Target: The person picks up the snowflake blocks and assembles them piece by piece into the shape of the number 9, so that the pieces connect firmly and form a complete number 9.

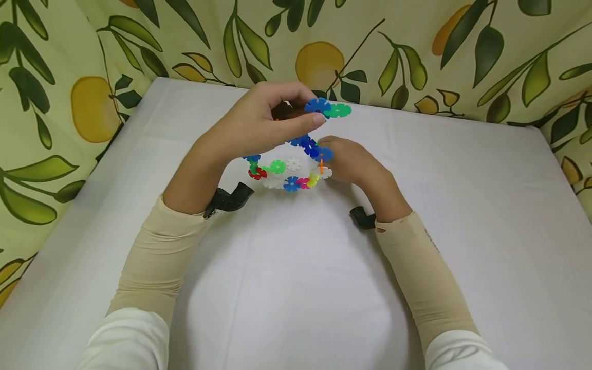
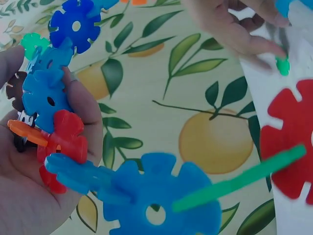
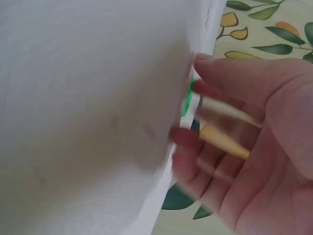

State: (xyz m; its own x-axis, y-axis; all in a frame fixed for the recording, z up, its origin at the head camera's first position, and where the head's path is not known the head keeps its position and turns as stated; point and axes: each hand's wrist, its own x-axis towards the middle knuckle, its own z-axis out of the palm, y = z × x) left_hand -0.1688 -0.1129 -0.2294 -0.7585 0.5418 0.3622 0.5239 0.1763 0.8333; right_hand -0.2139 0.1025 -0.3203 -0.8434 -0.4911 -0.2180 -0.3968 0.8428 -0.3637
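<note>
My left hand [image 1: 259,121] is raised over the table and grips a chain of slotted plastic snowflake discs. Blue discs [image 2: 46,98], a red disc [image 2: 71,137] and an orange disc [image 2: 29,132] lie against its palm in the left wrist view. From it hangs a loop with a blue disc [image 1: 291,184], a pink disc [image 1: 302,183] and a red disc [image 1: 257,173]. Beyond the loop my right hand [image 1: 349,159] is low at the tabletop, fingers loosely bent. Its fingertips are right at a small green piece [image 3: 189,100], partly hidden by the fingers.
A white cloth covers the table [image 1: 287,288]. Behind its far edge hangs a curtain [image 1: 361,46] printed with leaves and fruit. A black wrist camera mount [image 1: 231,198] projects from the left forearm, another black mount [image 1: 362,218] from the right.
</note>
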